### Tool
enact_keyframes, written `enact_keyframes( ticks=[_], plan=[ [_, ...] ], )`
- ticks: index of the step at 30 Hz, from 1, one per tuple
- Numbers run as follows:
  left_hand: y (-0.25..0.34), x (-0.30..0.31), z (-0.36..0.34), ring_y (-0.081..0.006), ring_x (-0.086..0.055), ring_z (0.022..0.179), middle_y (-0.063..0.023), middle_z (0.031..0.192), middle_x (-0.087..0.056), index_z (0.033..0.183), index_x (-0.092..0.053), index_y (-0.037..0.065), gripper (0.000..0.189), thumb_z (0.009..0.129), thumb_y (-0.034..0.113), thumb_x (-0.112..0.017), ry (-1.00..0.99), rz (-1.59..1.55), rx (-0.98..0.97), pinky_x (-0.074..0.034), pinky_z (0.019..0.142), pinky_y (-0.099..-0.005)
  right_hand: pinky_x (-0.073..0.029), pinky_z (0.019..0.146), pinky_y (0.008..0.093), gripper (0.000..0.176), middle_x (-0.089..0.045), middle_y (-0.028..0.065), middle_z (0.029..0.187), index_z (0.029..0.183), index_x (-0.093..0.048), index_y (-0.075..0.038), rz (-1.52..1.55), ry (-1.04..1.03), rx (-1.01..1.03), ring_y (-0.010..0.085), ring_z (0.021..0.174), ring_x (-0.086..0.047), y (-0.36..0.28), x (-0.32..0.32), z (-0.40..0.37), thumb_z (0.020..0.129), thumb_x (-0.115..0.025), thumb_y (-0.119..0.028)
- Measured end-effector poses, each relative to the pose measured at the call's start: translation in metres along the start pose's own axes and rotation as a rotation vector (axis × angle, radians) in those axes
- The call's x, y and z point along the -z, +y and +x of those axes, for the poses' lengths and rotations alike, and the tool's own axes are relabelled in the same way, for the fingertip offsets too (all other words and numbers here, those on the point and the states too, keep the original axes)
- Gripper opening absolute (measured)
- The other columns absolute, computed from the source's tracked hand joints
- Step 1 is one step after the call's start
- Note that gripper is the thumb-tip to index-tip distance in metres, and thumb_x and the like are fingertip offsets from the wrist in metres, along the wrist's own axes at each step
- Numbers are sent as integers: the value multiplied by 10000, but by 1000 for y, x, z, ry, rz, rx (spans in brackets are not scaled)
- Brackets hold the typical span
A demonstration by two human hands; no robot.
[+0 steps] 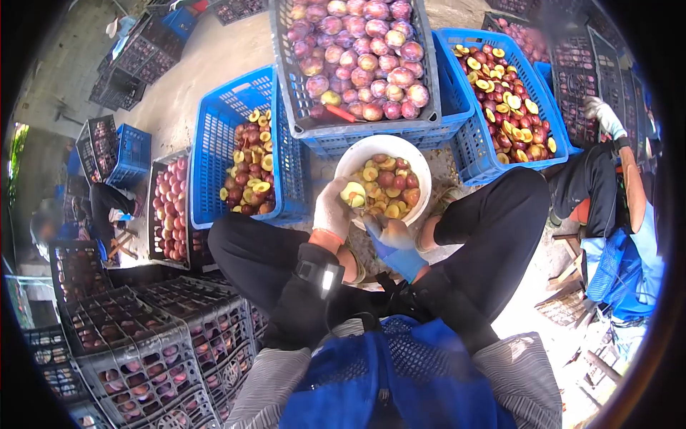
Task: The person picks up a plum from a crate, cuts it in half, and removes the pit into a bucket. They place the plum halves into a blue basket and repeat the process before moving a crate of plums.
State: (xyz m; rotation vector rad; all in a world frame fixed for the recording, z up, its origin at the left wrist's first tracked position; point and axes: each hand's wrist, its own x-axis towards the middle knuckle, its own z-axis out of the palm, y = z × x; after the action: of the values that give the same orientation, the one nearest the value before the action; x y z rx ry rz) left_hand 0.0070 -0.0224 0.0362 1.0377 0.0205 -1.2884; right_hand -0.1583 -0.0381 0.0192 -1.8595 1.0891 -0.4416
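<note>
My left hand [331,209], in a whitish glove, grips a cut plum [353,194] with its yellow flesh facing up, over the near left rim of a white bucket [427,174]. Close beside it, my right hand [393,242] wears a blue and grey glove. Its fingers are curled at the bucket's near rim, and whatever they hold is hidden. Inside the bucket lie many cut plums [389,182], some with yellow flesh showing and others skin up.
Behind the bucket, a grey crate [364,129] of whole plums holds a red-handled tool [341,113]. Blue crates of cut plums stand left [204,171] and right [486,171]. Black crates [128,343] are stacked at lower left. Another person's gloved hand [604,116] is at right.
</note>
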Motion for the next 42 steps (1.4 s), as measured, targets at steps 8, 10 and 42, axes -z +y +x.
enact_keyframes(
  ticks=[8, 10, 42],
  plan=[
    [-9, 6, -2, -230, -648, 731, -111, 859, -675, 999, -642, 14, 306, 996, 282, -496, 95, -95, -76, -545, 665, -365, -509, 678, 533, 483, -679, 239, 795, 915, -680, -38, -52, -9, 67, 456, 798, -658, 3, -16, 2, 1025, -506, -475],
    [-13, 4, -2, -234, -640, 708, -117, 849, -664, 962, -623, 21, 302, 1008, 279, -474, 118, -118, -61, -543, 656, -363, -511, 686, 535, 503, -681, 245, 805, 902, -681, -28, -52, -24, 19, 457, 806, -660, 1, -18, 0, 1022, -508, -485],
    [-17, -6, -10, -220, -468, 484, -101, 596, -522, 695, -547, 111, 493, 1005, 494, -530, -137, -27, 68, -329, 423, -304, -229, 345, 267, 523, -384, -32, 528, 899, -556, -91, 1215, -759, -781, 85, 354, -309, -7, 7, -9, 1031, -466, -588]
  ],
)
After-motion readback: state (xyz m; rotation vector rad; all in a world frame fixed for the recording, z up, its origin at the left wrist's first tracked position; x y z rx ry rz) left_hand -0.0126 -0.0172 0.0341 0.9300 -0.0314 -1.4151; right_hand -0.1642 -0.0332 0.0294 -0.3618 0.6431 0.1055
